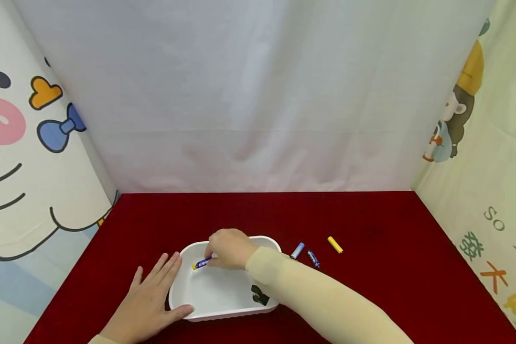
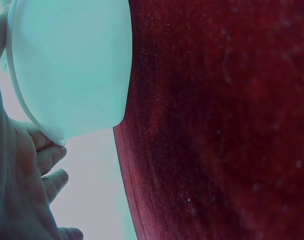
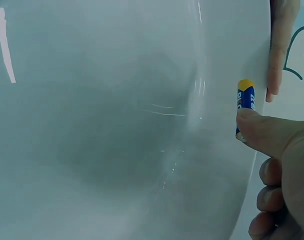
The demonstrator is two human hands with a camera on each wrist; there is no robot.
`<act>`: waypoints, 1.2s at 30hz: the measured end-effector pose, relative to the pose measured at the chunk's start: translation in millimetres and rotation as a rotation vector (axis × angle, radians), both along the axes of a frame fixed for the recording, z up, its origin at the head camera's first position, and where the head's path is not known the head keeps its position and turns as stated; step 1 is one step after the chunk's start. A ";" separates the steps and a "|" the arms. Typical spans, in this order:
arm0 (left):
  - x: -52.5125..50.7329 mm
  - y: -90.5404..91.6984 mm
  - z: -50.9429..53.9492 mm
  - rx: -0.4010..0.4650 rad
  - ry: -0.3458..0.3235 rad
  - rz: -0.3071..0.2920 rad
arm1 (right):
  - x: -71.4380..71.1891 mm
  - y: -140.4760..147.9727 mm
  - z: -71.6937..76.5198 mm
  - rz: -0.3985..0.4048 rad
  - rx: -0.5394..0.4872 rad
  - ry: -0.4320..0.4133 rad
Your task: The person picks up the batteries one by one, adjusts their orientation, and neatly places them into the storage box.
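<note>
In the head view a white tray stands on the red cloth. The right hand is over its back left part, pinching a small blue battery with a yellow end. The right wrist view shows the thumb of the right hand pressed across the battery, near the tray wall. The left hand rests against the tray's left rim, fingers straight and thumb on the front rim; in the left wrist view this hand touches the edge of the tray.
Right of the tray lie a light blue cylinder, a dark blue one and a yellow one. A dark patch shows at the tray's right end. A pale curtain hangs behind the red table.
</note>
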State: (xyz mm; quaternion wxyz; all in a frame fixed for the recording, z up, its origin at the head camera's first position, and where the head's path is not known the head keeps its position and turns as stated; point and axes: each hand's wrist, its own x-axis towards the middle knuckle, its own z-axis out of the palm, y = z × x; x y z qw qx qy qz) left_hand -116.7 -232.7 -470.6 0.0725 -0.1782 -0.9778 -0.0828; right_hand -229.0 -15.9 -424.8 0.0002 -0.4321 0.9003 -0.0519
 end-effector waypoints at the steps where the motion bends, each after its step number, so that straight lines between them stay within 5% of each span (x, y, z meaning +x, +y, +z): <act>1: 0.2 0.2 -0.1 -0.001 0.008 -0.004 | 0.7 -1.1 -1.1 0.004 0.010 0.007; 17: 1.4 0.3 0.3 0.013 0.034 -0.012 | 5.9 -14.5 -24.0 0.041 0.121 0.114; 26: 1.1 -0.6 -1.7 0.020 0.060 -0.022 | 4.3 -12.9 -34.4 0.009 0.144 0.083; 36: 0.9 -0.4 -2.0 0.023 0.050 -0.015 | 5.4 -11.9 -29.5 -0.037 0.121 -0.003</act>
